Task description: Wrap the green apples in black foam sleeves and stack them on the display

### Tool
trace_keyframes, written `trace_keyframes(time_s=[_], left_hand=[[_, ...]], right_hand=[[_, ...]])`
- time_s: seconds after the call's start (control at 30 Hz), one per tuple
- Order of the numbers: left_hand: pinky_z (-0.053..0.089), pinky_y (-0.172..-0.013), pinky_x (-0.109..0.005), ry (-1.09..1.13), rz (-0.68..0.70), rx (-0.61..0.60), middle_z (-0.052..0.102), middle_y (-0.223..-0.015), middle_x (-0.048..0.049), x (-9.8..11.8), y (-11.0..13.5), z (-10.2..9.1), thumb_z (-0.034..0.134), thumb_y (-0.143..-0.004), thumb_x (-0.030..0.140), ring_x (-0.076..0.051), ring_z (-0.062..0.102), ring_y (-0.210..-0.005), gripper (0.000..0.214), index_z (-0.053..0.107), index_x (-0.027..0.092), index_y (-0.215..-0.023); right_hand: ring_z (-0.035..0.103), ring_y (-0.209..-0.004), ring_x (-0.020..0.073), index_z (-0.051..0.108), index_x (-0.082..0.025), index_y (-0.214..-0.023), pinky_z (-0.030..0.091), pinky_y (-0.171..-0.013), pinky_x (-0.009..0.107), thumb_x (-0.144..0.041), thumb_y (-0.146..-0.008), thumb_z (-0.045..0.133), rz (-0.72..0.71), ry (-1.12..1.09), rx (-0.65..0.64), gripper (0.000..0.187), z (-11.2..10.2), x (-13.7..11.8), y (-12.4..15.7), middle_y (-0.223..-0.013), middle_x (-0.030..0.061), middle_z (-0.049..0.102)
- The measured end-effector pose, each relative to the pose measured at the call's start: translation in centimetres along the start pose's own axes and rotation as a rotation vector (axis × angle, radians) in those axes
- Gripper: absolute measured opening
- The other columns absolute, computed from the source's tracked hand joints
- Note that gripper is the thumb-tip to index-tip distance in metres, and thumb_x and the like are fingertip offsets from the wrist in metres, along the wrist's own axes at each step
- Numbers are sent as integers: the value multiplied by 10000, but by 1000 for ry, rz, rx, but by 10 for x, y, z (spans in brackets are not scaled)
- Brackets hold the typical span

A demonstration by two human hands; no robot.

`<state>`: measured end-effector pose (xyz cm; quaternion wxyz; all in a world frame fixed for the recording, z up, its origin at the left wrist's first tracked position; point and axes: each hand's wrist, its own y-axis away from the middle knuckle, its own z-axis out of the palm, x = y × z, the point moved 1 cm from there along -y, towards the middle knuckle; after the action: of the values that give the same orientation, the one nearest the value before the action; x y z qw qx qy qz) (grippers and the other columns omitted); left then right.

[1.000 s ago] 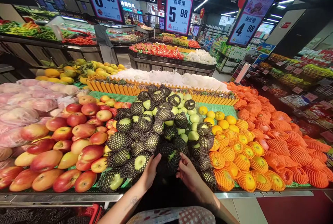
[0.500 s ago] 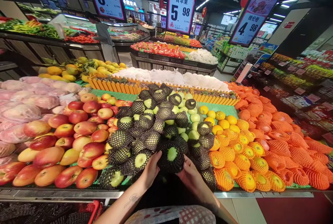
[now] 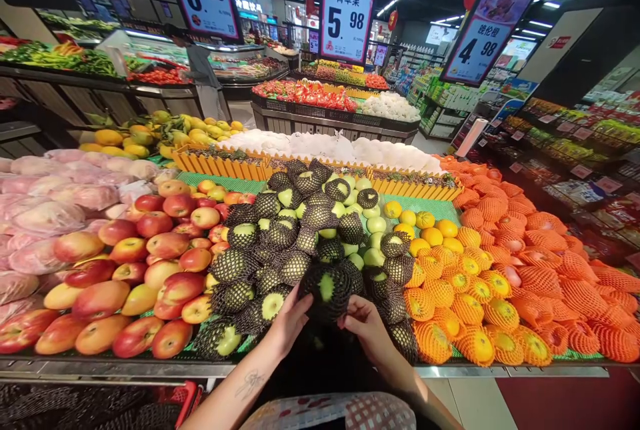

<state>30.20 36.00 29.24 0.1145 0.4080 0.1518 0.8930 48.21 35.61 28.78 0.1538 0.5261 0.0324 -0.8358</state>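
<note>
A green apple point(image 3: 327, 288) in a black foam net sleeve is held up between my two hands, in front of the pile. My left hand point(image 3: 293, 317) grips its left side, thumb at the front. With bent fingers, my right hand point(image 3: 364, 322) pinches the sleeve's lower right edge. Behind them lies a heap of green apples, many in black foam nets point(image 3: 280, 230) and some bare point(image 3: 373, 257). The undersides of the held apple and some fingers are hidden.
Red apples point(image 3: 165, 243) lie to the left, with pink wrapped fruit point(image 3: 45, 203) beyond. Netted oranges point(image 3: 480, 290) and orange-sleeved fruit point(image 3: 565, 263) fill the right. A metal edge point(image 3: 125, 371) borders the stand, and a red-rimmed basket point(image 3: 187, 403) sits below. A person point(image 3: 200, 73) stands far left.
The netted apple has tilted and shifted slightly left and up in my left hand. My right hand's fingers have curled from its side into a pinch at the sleeve's edge.
</note>
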Motion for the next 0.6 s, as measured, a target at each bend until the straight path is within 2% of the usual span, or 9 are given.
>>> trace_keyframes(time_s=[0.1, 0.2, 0.3, 0.43, 0.6], left_hand=[[419, -1147, -489, -25, -13, 62, 626, -1426, -86, 0, 4, 2, 903, -580, 287, -373, 477, -1400, 834, 586, 239, -1350], [400, -1163, -494, -16, 4, 84, 568, -1489, -93, 1, 5, 4, 898, -573, 258, -384, 437, -1427, 878, 557, 242, -1381], [449, -1121, -500, 32, -13, -6, 647, -1397, -96, 1, 5, 8, 872, -628, 296, -381, 522, -1360, 780, 589, 242, -1353], [504, -1054, -488, 53, -30, -59, 728, -1250, -109, -1, 8, 12, 831, -698, 357, -366, 616, -1250, 647, 633, 213, -1296], [497, -1034, -451, -40, 36, -7, 726, -1236, -89, -3, 6, 9, 843, -682, 345, -355, 603, -1247, 538, 675, 203, -1174]], right_hand=[[516, -650, 127, 608, -203, -666, 438, -658, 254, -419, -604, 928, -93, 82, 151, 391, -1, -1, -1, -677, -42, 598], [552, -674, 151, 603, -229, -742, 473, -669, 281, -490, -603, 911, -104, 15, 229, 427, -3, 1, 0, -727, -34, 618], [548, -615, 153, 609, -249, -804, 474, -631, 288, -551, -623, 884, -61, -64, 131, 447, 0, 5, 1, -684, -37, 610], [560, -600, 141, 647, -226, -753, 471, -657, 286, -492, -534, 947, -20, -32, -23, 457, 1, 11, -2, -665, -42, 641], [543, -570, 120, 655, -193, -668, 451, -608, 254, -418, -546, 945, 2, 58, 8, 386, -14, 19, -16, -628, -44, 659]])
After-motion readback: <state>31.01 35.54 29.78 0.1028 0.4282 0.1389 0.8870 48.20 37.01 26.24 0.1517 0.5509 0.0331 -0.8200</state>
